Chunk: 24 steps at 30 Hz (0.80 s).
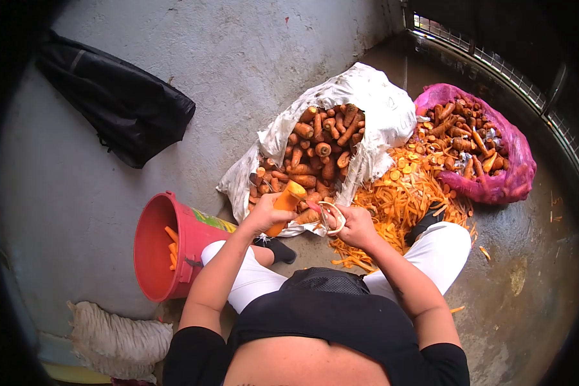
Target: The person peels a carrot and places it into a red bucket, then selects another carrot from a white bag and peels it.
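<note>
My left hand (264,215) is closed around a bright orange peeled carrot (289,201), held tilted in front of the open white sack. Just to its right, my right hand (356,225) grips a peeler (331,217) with a pale looped frame; its blade is too small to make out. Behind both hands the white sack (383,106) holds many unpeeled carrots (321,145). A heap of orange peelings (399,193) lies on the floor to the right of the sack, by my leg.
A red bucket (185,238) with several peeled carrots (172,248) stands at the left. A pink mesh sack (518,170) of carrot pieces lies at the right. A black cloth (119,100) rests upper left, and a bundled whitish sack (119,338) lower left.
</note>
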Tool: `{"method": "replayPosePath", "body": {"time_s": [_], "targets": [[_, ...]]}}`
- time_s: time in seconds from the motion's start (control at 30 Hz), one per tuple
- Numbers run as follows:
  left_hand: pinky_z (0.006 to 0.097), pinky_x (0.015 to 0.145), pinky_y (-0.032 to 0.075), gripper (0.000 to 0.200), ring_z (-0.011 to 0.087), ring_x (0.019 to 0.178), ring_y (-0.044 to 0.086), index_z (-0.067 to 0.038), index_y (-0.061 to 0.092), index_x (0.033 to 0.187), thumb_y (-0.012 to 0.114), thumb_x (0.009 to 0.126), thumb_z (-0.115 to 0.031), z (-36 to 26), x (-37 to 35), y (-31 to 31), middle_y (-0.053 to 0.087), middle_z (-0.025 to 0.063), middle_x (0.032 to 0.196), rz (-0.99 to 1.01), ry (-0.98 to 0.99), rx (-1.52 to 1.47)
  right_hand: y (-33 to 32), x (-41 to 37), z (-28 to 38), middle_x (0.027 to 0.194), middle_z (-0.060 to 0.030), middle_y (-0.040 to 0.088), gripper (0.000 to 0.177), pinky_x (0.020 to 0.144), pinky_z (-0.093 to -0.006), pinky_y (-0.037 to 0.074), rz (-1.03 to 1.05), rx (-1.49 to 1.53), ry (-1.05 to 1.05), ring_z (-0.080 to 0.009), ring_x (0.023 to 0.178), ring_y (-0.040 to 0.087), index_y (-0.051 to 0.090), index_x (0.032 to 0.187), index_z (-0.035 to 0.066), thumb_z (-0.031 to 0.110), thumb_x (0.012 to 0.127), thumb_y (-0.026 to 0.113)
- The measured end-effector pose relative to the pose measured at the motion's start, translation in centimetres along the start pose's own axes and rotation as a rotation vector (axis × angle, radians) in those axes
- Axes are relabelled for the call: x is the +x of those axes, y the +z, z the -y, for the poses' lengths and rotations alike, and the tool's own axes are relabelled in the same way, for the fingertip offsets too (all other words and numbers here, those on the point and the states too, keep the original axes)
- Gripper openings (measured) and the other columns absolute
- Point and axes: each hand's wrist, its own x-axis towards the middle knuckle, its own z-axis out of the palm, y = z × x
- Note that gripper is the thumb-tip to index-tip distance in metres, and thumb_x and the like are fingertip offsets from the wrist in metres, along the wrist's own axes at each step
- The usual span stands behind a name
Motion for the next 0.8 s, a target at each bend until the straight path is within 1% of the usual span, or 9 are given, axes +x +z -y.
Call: {"method": "replayPosePath", "body": {"time_s": [0.13, 0.33, 0.43, 0.53, 0.73, 0.8], "targets": [[0.0242, 0.061, 0.045, 0.028, 0.0076, 0.066, 0.056, 0.000, 0.062, 0.094, 0.073, 0.073, -0.015, -0.3, -0.3, -0.1, 0.061, 0.0012, 0.078, 0.003, -0.021, -0.002, 0.3, 0.1, 0.2, 0.071, -0.0135, 0.065, 0.031, 0.060, -0.0400, 0.050, -0.026, 0.043, 0.000, -0.0324, 0.069, 0.065, 0.068, 0.094, 0.012, 0.042, 0.086, 0.061], [0.0242, 0.059, 0.045, 0.028, 0.0077, 0.064, 0.055, 0.000, 0.062, 0.094, 0.073, 0.073, -0.015, 0.1, -0.2, -0.2, 0.061, 0.0016, 0.077, 0.007, -0.033, 0.011, -0.1, 0.4, 0.7, 0.073, -0.0133, 0.065, 0.030, 0.059, -0.0388, 0.050, -0.004, 0.027, 0.000, -0.0318, 0.069, 0.065, 0.068, 0.097, 0.012, 0.040, 0.086, 0.062], [0.0242, 0.057, 0.045, 0.028, 0.0080, 0.062, 0.056, 0.001, 0.061, 0.094, 0.073, 0.073, -0.014, 0.1, -0.1, -0.1, 0.061, 0.0018, 0.077, 0.018, -0.051, -0.020, 0.4, 0.4, 0.4, 0.072, -0.0138, 0.065, 0.032, 0.058, -0.0388, 0.049, -0.004, 0.110, 0.011, -0.0320, 0.067, 0.065, 0.069, 0.097, 0.012, 0.041, 0.087, 0.061], [0.0240, 0.055, 0.045, 0.028, 0.0084, 0.060, 0.056, 0.001, 0.061, 0.094, 0.073, 0.073, -0.013, -0.2, -0.1, 0.1, 0.060, 0.0017, 0.075, 0.014, -0.044, -0.027, 0.3, 0.5, 0.6, 0.071, -0.0144, 0.065, 0.033, 0.057, -0.0394, 0.049, -0.011, 0.098, 0.027, -0.0325, 0.065, 0.064, 0.069, 0.097, 0.012, 0.042, 0.087, 0.061], [0.0254, 0.058, 0.046, 0.028, 0.0089, 0.062, 0.057, 0.000, 0.061, 0.095, 0.072, 0.072, -0.013, 0.3, 0.1, 0.2, 0.061, 0.0019, 0.074, -0.030, -0.017, 0.033, 0.7, 0.5, 0.3, 0.069, -0.0148, 0.064, 0.032, 0.057, -0.0404, 0.049, -0.010, 0.060, 0.061, -0.0330, 0.064, 0.064, 0.070, 0.096, 0.013, 0.042, 0.087, 0.060], [0.0262, 0.058, 0.046, 0.029, 0.0092, 0.063, 0.058, 0.001, 0.062, 0.094, 0.071, 0.071, -0.014, 1.0, 0.3, 0.2, 0.062, 0.0019, 0.074, -0.092, 0.075, 0.095, 1.0, 0.5, 0.0, 0.069, -0.0149, 0.064, 0.033, 0.057, -0.0405, 0.049, -0.015, 0.042, 0.056, -0.0329, 0.064, 0.064, 0.070, 0.096, 0.013, 0.042, 0.087, 0.059]]}}
